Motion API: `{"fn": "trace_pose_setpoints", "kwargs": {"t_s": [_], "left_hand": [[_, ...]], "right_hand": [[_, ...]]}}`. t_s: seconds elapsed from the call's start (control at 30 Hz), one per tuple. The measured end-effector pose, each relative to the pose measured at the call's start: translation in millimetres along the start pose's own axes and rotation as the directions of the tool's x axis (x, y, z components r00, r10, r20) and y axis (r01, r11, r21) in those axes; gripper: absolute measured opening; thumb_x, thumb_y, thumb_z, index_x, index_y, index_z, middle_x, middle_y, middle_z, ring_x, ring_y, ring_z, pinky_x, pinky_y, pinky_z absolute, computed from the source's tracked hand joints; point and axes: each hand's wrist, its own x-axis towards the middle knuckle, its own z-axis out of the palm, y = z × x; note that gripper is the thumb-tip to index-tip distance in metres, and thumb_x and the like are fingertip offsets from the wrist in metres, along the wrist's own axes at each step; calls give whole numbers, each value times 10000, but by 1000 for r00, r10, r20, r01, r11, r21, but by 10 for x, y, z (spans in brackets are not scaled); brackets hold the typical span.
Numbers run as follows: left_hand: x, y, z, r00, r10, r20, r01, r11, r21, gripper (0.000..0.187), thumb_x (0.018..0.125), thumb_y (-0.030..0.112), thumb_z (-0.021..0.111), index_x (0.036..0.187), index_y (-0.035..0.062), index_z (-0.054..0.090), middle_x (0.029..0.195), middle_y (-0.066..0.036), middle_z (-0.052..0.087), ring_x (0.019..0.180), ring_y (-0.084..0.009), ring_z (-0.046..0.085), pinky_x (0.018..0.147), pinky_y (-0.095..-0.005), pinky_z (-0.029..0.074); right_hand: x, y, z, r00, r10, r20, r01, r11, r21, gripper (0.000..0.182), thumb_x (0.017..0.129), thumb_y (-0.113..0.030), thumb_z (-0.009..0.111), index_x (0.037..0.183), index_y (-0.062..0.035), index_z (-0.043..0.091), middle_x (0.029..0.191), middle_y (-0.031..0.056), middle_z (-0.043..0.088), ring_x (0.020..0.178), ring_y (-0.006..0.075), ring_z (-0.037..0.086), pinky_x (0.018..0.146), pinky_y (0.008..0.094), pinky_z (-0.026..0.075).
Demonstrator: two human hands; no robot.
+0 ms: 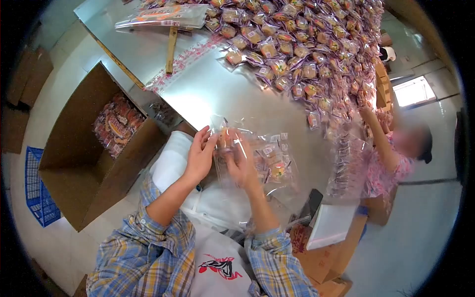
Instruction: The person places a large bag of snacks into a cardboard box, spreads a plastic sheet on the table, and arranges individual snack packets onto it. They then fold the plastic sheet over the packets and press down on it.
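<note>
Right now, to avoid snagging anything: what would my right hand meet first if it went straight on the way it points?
Probably the clear bag, which lies close about your right hand; depth is unclear.

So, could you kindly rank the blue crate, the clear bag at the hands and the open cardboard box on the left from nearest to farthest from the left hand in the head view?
From the left hand:
1. Clear bag: immediately to its right.
2. Open cardboard box: to its left.
3. Blue crate: far left, beyond the box.
</note>
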Motion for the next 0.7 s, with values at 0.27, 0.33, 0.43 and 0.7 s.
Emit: {"fn": "trace_pose_setpoints", "kwargs": {"t_s": [0.27, 0.33, 0.43, 0.7], "left_hand": [[57, 15, -132, 997, -60, -54, 62, 997, 37, 339, 1058, 268, 612, 1280, 26, 698, 959, 36, 678, 834, -28, 570, 632, -218, 488], [62, 78, -112, 993, -105, -54, 101, 993, -69, 417, 1051, 263, 626, 1385, 14, 614, 973, 22, 654, 884, -45, 578, 701, -229, 500], [-160, 308, 64, 987, -162, -8, 161, 984, -74, 590, 1039, 280, 644, 1515, -4, 441, 1085, -38, 653, 931, -87, 598, 777, -253, 519], [-267, 200, 93, 977, -140, 164, 160, 981, -114, 718, 972, 249, 744, 1526, 21, 347, 1260, -81, 640, 1071, -139, 636, 882, -307, 543]], "right_hand": [[-360, -15, 37, 962, 271, -27, -246, 908, 338, 572, 932, 33, 667, 1476, -10, 493, 1428, 134, 537, 1309, 210, 546, 1048, 351, 493], [-362, -28, 87, 955, 287, -76, -211, 836, 507, 591, 913, 35, 688, 1471, -32, 504, 1412, 122, 559, 1280, 214, 571, 1043, 355, 499], [-392, -82, 82, 950, 312, -27, -243, 788, 566, 625, 883, 44, 713, 1468, -53, 516, 1423, 112, 574, 1244, 218, 597, 1049, 361, 493], [-107, -63, 99, 989, 150, -20, -147, 984, 97, 633, 866, -73, 746, 1462, -36, 535, 1240, 116, 680, 1161, 243, 639, 983, 375, 513]]}}
